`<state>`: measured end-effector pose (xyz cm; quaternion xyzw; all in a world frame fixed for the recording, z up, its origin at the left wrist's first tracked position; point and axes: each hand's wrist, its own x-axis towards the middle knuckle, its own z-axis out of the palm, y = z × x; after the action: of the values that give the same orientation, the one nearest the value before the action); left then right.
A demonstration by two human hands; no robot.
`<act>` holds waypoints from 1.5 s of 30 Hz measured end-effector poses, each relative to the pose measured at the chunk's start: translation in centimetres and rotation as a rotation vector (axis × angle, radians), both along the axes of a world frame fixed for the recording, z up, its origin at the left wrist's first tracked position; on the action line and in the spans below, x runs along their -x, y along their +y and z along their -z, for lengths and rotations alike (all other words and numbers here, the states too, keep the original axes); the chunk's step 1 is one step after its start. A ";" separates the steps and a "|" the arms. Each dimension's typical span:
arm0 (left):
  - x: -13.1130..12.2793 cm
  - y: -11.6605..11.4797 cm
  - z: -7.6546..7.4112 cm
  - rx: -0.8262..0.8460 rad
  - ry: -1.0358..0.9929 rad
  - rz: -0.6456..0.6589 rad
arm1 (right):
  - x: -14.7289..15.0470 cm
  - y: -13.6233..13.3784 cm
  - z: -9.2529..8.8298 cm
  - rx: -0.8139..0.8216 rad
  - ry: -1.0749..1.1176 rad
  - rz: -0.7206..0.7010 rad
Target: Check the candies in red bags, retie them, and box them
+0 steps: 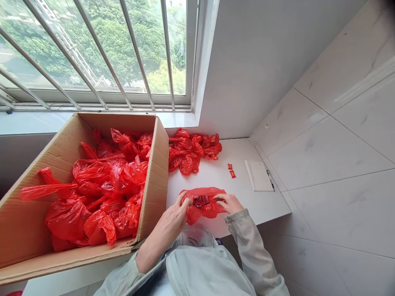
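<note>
A red plastic bag (pixel 202 202) with small dark-printed packets inside lies on the white table (pixel 265 205) near its front edge. My left hand (pixel 175 216) pinches the bag's left side with its fingers closed on the plastic. My right hand (pixel 228 202) rests on the bag's right side, fingers curled onto it. Two small red packets (pixel 231 170) lie loose on the table beyond the bag.
A large open cardboard box (pixel 156 181) full of tied red bags (pixel 105 185) stands at the left. A heap of red bags (pixel 193 150) lies by the wall under the barred window (pixel 101 53). A white notebook (pixel 257 175) with a pen (pixel 270 179) lies at the right.
</note>
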<state>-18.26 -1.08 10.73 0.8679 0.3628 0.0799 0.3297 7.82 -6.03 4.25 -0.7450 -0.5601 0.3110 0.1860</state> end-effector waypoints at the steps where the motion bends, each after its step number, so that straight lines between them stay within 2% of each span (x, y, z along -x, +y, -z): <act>1: 0.1 0.0 -0.2 -0.010 0.017 -0.003 | -1.0 -0.6 -0.5 0.007 -0.042 0.029; 5: 0.3 -0.1 -1.1 -0.097 0.043 0.061 | -3.6 -3.6 -1.2 0.089 -0.229 0.212; 8: 0.2 -0.1 -0.8 -0.138 0.054 0.076 | -3.3 -5.3 -0.1 0.190 -0.273 0.274; 11: -0.2 -0.1 0.0 -0.103 0.045 0.034 | -2.3 -5.6 0.7 0.202 -0.271 0.273; 14: -0.3 0.1 -0.3 -0.053 0.007 0.017 | -1.5 -4.5 0.0 0.086 -0.243 0.247; 19: 0.3 1.1 -3.4 0.024 -0.183 -0.058 | -1.4 -1.3 -3.2 -0.193 -0.207 0.272; 22: 0.5 1.5 -4.0 0.101 -0.306 -0.149 | -1.5 -0.5 -3.9 -0.263 -0.128 0.274; 25: 0.2 1.5 -2.7 0.176 -0.372 -0.223 | -1.4 -0.7 -3.1 -0.232 -0.072 0.237; 31: -0.3 -0.2 2.4 0.168 -0.400 -0.295 | -0.6 -1.7 -1.2 -0.172 -0.150 0.195; 36: 0.0 -2.7 6.6 0.031 -0.408 -0.412 | -0.4 -1.8 -1.5 -0.145 -0.242 0.210; 39: 0.0 -2.9 8.7 -0.028 -0.423 -0.488 | -0.4 -1.7 -1.9 -0.135 -0.277 0.198; 42: -0.1 -1.9 9.9 -0.025 -0.428 -0.541 | -0.4 -1.5 -2.2 -0.136 -0.301 0.163; 45: 0.0 -0.5 9.8 0.035 -0.427 -0.558 | -0.5 -1.4 -2.4 -0.144 -0.322 0.120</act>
<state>-18.21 -1.61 0.90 0.6933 0.5102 0.3405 0.3782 8.28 -7.48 6.61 -0.8020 -0.5579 0.1349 0.1651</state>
